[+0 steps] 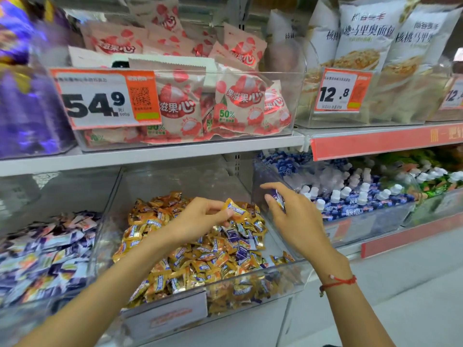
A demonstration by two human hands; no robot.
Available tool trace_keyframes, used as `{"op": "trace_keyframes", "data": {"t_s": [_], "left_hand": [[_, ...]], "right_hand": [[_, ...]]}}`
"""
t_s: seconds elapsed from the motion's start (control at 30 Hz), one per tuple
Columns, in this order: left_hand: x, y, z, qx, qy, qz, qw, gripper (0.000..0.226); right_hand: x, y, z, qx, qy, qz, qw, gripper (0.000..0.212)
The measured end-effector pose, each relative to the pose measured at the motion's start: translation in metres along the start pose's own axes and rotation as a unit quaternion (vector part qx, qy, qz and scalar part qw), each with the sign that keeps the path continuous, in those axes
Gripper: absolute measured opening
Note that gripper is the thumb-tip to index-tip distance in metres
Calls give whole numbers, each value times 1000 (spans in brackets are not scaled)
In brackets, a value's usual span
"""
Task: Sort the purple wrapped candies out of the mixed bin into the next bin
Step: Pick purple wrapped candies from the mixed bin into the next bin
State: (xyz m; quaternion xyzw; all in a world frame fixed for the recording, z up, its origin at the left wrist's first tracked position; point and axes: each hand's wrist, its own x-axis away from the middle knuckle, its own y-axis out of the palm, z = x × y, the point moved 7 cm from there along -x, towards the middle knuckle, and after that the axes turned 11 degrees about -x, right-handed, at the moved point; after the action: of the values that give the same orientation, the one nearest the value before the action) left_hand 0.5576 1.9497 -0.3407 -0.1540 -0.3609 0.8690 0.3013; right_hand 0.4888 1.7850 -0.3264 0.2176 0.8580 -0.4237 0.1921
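Left hand (200, 219) over mixed bin (250, 279), thumb and fingers pinching gold-wrapped candy (234, 209) above heap. Right hand (290, 216) at bin's right wall, fingers curled round purple wrapped candy (278, 197), beside blue-bottle bin (363, 229). More purple candies (240, 251) lie among gold ones, centre-right of heap. Purple-and-white packet bin (45, 249) left.

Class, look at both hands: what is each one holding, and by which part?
Left hand pinches an orange-wrapped candy by its lower left edge. Right hand grips a purple-wrapped candy around its middle.
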Motion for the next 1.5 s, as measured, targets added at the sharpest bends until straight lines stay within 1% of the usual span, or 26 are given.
{"op": "trace_keyframes", "data": {"t_s": [0.03,0.1,0.17,0.23,0.3,0.37,0.43,0.47,0.53,0.57,0.63,0.67,0.7,0.77,0.83,0.87,0.97,1.07,1.13,1.2,1.27,1.33,1.4,1.43,1.5], "left_hand": [[13,-3,5,29,-3,5,1000,20],[32,-7,12,65,7,34,997,15],[42,-16,10,66,9,100,993,8],[49,-31,2,23,-4,174,984,7],[52,-43,-6,-76,-29,232,969,15],[48,-49,-11,-171,-51,267,947,25],[36,-51,-18,-204,-65,285,934,35],[27,-50,-22,-228,-77,287,927,42],[8,-43,-27,-301,-86,260,913,54],[-3,-35,-28,-333,-75,232,911,54],[-22,-12,-22,-378,-27,156,912,41],[-30,1,-20,-396,-7,117,911,37],[-36,12,-19,-417,5,85,905,39],[-47,30,-23,-475,5,34,879,49],[-54,42,-26,-522,8,5,853,49],[-56,45,-27,-525,10,4,851,46],[-55,46,-23,-493,23,28,869,39],[-39,31,-13,-387,28,89,917,27],[-17,15,-6,-275,31,130,952,24],[17,-3,4,-187,44,174,966,23],[62,-23,10,-128,47,221,966,19],[111,-47,7,-65,32,272,959,15],[161,-77,-11,-1,-4,333,943,17],[183,-93,-24,8,-25,364,931,18],[218,-124,-54,-7,-69,413,908,17]], "right_hand": [[0,3,-2,-81,11,-6,997,21],[0,9,-12,-227,31,-23,973,15],[3,18,-25,-284,34,-60,956,20],[8,27,-33,-282,39,-95,954,28],[10,31,-31,-267,49,-90,958,30],[10,29,-23,-262,63,-54,961,29],[10,24,-19,-232,63,-9,971,28],[11,20,-16,-194,59,14,979,27],[12,10,-11,-83,48,63,993,21],[11,4,-11,-38,39,91,994,18],[8,-5,-6,3,28,130,991,18],[7,-6,-2,14,26,137,990,18],[5,-6,1,25,22,137,990,17],[4,-4,4,37,14,132,991,15],[4,-2,4,50,8,123,991,14],[3,0,4,64,7,114,991,14],[2,3,4,98,3,92,991,16],[2,6,1,82,3,88,993,19],[1,9,-1,26,5,84,996,18],[0,18,-5,-54,16,61,997,18],[0,33,-18,-140,25,20,990,30],[4,52,-48,-233,18,-40,971,38],[9,73,-89,-278,-1,-111,954,38],[12,84,-111,-286,-18,-146,947,35],[16,107,-157,-296,-56,-203,932,31]]}}
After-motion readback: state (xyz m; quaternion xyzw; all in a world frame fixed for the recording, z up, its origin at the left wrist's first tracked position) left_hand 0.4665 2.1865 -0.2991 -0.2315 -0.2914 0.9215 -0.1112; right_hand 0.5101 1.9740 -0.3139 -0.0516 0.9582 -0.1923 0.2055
